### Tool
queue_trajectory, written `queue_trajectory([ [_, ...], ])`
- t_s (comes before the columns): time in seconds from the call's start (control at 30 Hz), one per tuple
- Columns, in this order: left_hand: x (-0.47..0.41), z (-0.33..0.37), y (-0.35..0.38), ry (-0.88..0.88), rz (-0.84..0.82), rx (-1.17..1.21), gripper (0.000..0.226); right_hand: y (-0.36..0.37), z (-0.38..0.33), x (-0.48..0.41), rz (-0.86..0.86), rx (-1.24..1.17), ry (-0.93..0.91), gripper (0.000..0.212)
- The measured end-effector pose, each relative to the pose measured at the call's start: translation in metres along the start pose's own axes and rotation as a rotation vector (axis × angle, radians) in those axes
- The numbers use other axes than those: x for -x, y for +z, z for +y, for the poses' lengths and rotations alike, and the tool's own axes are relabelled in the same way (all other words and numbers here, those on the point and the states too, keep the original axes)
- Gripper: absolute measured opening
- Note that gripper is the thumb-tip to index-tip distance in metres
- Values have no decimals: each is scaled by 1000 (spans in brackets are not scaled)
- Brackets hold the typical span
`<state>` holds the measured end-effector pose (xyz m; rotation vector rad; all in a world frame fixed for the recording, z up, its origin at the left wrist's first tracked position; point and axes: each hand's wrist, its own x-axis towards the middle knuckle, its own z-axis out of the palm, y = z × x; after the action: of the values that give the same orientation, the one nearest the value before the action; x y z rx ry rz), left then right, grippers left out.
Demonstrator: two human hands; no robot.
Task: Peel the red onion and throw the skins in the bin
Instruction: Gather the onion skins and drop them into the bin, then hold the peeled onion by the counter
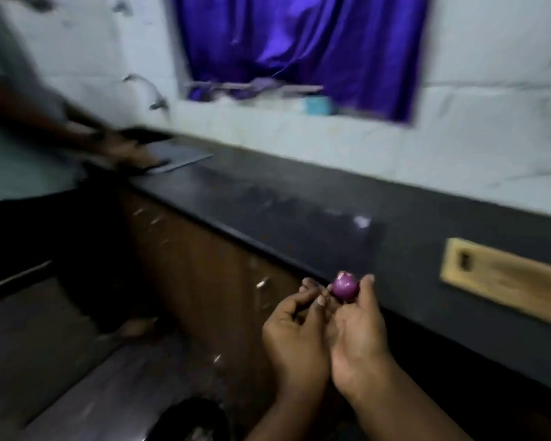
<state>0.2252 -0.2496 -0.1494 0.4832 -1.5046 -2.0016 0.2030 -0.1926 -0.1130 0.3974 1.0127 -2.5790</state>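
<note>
a: so where's the red onion (345, 290) right now?

b: low in the frame, about five o'clock from centre, held in the air just off the front edge of the dark bench (299, 202). the right hand (360, 342) has it, fingers (368, 283) clamped around its far side, palm up.

a: and the left hand (295, 335)?

b: right beside, at nine o'clock of the onion, fingers curled in together, the tips touching or almost touching the purple flesh. too blurred to tell if they pinch any skin.

a: is it peeled?

b: it looks glossy purple, with a pale torn bit at the top.

a: the bin (188, 421)?

b: a dark round one on the floor at six o'clock, below the wrists. a wooden board (503, 278) lies on the bench at three o'clock. another person (23, 128) stands at nine o'clock.
</note>
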Motion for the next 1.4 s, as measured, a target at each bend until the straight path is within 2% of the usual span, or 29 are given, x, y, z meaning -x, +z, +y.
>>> queue_trajectory([
  [0.07,-12,-23,-60,-29,166,-47,24,14,63,-12,-3,140,143,82],
  [0.2,-32,-92,-169,-235,444,-190,18,22,184,-43,29,381,460,87],
  [0.3,-44,-134,-229,-373,549,-259,17,20,247,-59,49,484,616,94],
  [0.43,-67,-166,-283,-520,523,-303,21,19,276,-75,37,630,622,83],
  [0.57,-83,-164,-296,-516,448,-583,29,8,294,-99,75,725,615,80],
  [0.67,-93,-169,-298,-486,452,-809,16,0,301,-112,104,726,626,78],
  [0.73,-92,-177,-293,-408,445,-731,6,-1,307,-116,90,670,654,79],
  [0.8,-89,-185,-284,-317,403,-677,36,-3,315,-118,65,582,667,86],
  [0.9,-87,-191,-286,-400,312,-803,83,-2,317,-116,19,468,711,97],
  [0.93,-87,-194,-295,-441,331,-824,86,-1,315,-114,-8,448,696,95],
  [1.03,-89,-186,-312,-517,471,-831,62,14,291,-102,-65,452,540,79],
  [1.07,-90,-185,-311,-481,483,-834,62,19,282,-101,-83,488,485,69],
  [1.13,-94,-178,-302,-438,427,-783,77,27,267,-99,-105,516,398,51],
  [1.17,-98,-172,-284,-392,380,-741,78,23,251,-101,-124,529,313,42],
  [1.27,-101,-124,-213,-121,310,-593,33,9,185,-90,-169,606,50,24],
  [1.3,-96,-100,-182,-6,250,-567,25,7,160,-85,-169,628,-34,22],
  [1.4,-83,-47,-111,255,29,-418,27,4,79,-62,-186,679,-251,20],
])
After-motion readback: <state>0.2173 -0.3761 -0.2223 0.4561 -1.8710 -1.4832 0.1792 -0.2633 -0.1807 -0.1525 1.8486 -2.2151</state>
